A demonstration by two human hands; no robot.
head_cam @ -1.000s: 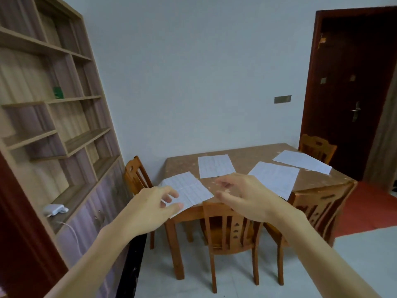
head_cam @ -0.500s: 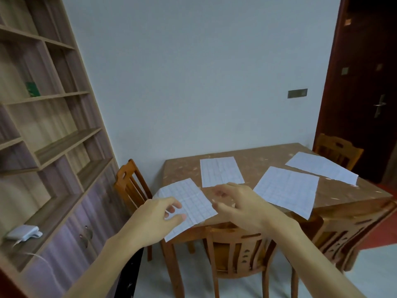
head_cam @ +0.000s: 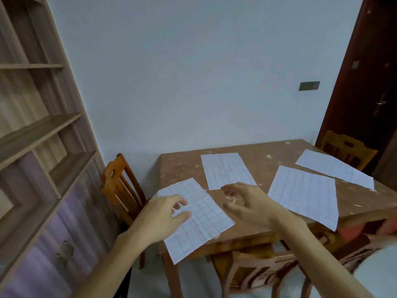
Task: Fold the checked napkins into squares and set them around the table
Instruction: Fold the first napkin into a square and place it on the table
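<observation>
Several white checked napkins lie unfolded on a brown wooden table [head_cam: 268, 166]. The nearest napkin [head_cam: 206, 220] hangs over the table's front left corner. My left hand [head_cam: 163, 216] hovers over its left part, fingers apart and curled, holding nothing. My right hand [head_cam: 249, 205] is spread open just right of that napkin, above the tabletop. A second napkin [head_cam: 225, 171] lies behind my hands, a third napkin [head_cam: 305, 196] to the right overhangs the front edge, and a fourth napkin [head_cam: 335, 168] lies at the far right.
Wooden chairs stand at the table's left side [head_cam: 120, 188], at its front [head_cam: 257, 269] and at the far right [head_cam: 345, 149]. A tall shelf unit [head_cam: 36, 147] fills the left wall. A dark door [head_cam: 369, 82] is at the right.
The view has closed in on the table. Both hands have come nearer the front left napkin, and the left hand now hovers over it.
</observation>
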